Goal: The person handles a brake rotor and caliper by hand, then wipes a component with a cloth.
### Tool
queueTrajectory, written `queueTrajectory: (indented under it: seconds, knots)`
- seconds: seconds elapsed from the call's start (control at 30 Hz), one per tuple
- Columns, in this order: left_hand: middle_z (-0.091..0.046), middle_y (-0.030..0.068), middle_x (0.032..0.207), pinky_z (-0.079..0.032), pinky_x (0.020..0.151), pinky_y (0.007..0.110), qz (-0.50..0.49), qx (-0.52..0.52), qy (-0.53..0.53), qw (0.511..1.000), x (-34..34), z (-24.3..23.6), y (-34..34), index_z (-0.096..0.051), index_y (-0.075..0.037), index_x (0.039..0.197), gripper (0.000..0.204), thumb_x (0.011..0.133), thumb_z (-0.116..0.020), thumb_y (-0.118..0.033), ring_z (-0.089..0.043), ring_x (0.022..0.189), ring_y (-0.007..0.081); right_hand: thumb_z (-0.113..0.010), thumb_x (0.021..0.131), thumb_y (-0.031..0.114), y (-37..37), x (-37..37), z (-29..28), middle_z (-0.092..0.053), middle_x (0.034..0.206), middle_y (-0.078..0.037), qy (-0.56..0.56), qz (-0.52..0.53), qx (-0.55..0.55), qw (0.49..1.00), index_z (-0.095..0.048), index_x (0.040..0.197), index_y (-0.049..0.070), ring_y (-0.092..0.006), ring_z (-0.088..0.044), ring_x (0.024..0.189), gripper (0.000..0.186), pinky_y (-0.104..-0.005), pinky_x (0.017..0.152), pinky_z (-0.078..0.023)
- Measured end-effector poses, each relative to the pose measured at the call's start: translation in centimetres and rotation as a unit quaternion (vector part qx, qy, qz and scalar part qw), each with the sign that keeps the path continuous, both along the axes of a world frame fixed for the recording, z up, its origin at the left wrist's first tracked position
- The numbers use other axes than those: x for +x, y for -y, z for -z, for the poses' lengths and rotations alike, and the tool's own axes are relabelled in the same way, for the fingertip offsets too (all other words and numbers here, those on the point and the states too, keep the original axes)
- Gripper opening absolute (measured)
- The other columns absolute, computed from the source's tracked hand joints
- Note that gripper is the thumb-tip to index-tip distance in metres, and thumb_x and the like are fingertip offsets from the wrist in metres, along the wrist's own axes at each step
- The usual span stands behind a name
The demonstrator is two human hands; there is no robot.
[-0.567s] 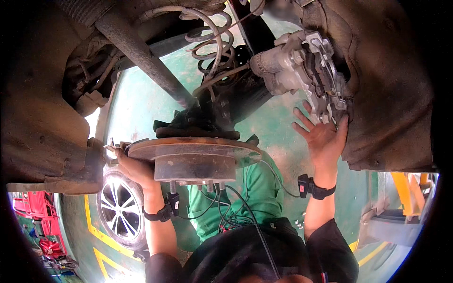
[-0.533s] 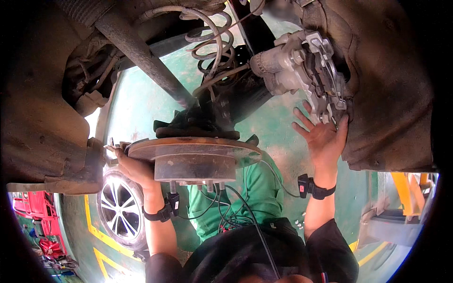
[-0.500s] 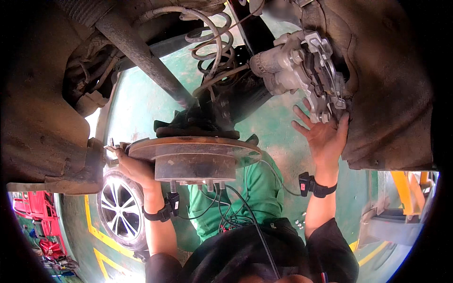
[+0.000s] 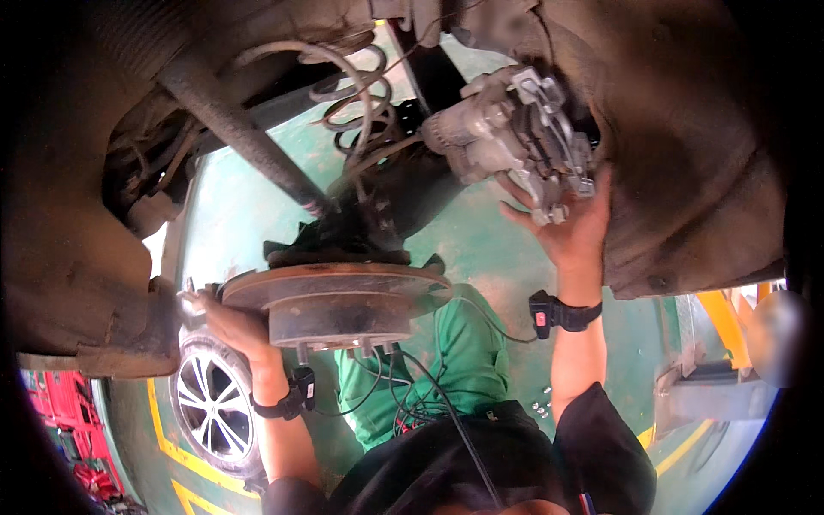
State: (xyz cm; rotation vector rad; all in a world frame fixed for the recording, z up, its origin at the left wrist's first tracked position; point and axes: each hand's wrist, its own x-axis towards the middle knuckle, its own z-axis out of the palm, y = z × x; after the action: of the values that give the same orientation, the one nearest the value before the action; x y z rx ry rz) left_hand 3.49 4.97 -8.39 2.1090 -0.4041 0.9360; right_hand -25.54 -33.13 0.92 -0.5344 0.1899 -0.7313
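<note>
A rusty-edged brake disc (image 4: pixel 335 283) with a drum-shaped hub and studs hangs in the middle. My left hand (image 4: pixel 227 322) is at the disc's left edge, fingers closed round a small silver metal piece (image 4: pixel 190 296) whose exact kind I cannot make out. Up on the right hangs a grey brake caliper (image 4: pixel 493 142) with brake pads (image 4: pixel 545 142) in it. From below, my right hand (image 4: pixel 577 236) cups the caliper's lower end, thumb on its right side and fingers partly hidden behind it.
A coil spring (image 4: pixel 352 107) and a shock absorber (image 4: pixel 245 137) stand above the disc. Wheel-arch panels flank both sides. A wheel (image 4: pixel 215 403) lies lower left near a red rack (image 4: pixel 73 412). Cables (image 4: pixel 421 403) cross my lap. A yellow lift post (image 4: pixel 724 326) is at right.
My right hand has moved up against the caliper, and its fingers have gone from spread to reaching behind it. The whole view has shifted a little; my left hand stays by the disc.
</note>
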Motion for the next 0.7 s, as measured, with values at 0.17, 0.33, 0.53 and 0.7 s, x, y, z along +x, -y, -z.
queueTrajectory:
  seconds: [0.17, 0.33, 0.53, 0.7]
  knots:
    - [-0.065, 0.029, 0.119, -0.054, 0.092, 0.048, 0.022, 0.053, 0.101, 0.993, 0.1, 0.2, 0.0, -0.047, 0.011, 0.136, 0.05, 0.1, -0.061, -0.02, -0.066, 0.103, 0.0421, -0.049, 0.095, 0.073, 1.8, 0.6, 0.6, -0.048, 0.155, -0.018, 0.015, -0.046, 0.021, 0.999, -0.047, 0.153, 0.013, -0.0537, -0.046, 0.136, 0.084, -0.0677, 0.113, -0.031]
    - [-0.069, 0.0241, 0.109, -0.057, 0.08, 0.04, 0.009, 0.042, 0.058, 0.997, -0.3, -0.9, 0.5, -0.054, 0.01, 0.124, 0.034, 0.108, -0.047, -0.019, -0.068, 0.088, 0.0332, -0.055, 0.094, 0.069, 2.3, 0.3, 1.7, -0.053, 0.152, -0.015, 0.01, -0.048, 0.001, 0.999, -0.049, 0.152, 0.014, -0.0473, -0.051, 0.136, 0.079, -0.0695, 0.107, -0.038]
    - [-0.07, 0.0209, 0.095, -0.053, 0.081, 0.042, -0.014, -0.17, -0.091, 0.981, -1.4, -3.0, 2.8, -0.067, 0.009, 0.107, 0.055, 0.112, -0.034, -0.035, -0.065, 0.084, 0.0311, -0.052, 0.094, 0.072, 2.7, 0.5, 2.2, -0.056, 0.148, -0.015, 0.015, -0.041, -0.034, 0.998, -0.049, 0.151, 0.013, -0.0482, -0.056, 0.129, 0.082, -0.064, 0.095, -0.052]
    - [-0.066, 0.0205, 0.1, -0.05, 0.086, 0.042, 0.08, -0.304, -0.14, 0.939, -2.4, -3.8, 3.6, -0.064, 0.007, 0.115, 0.061, 0.112, -0.036, -0.047, -0.061, 0.088, 0.0293, -0.05, 0.094, 0.074, 2.6, 0.3, 1.6, -0.056, 0.147, -0.019, 0.01, -0.07, -0.031, 0.997, -0.048, 0.151, 0.011, -0.0483, -0.057, 0.127, 0.085, -0.0635, 0.089, -0.055]
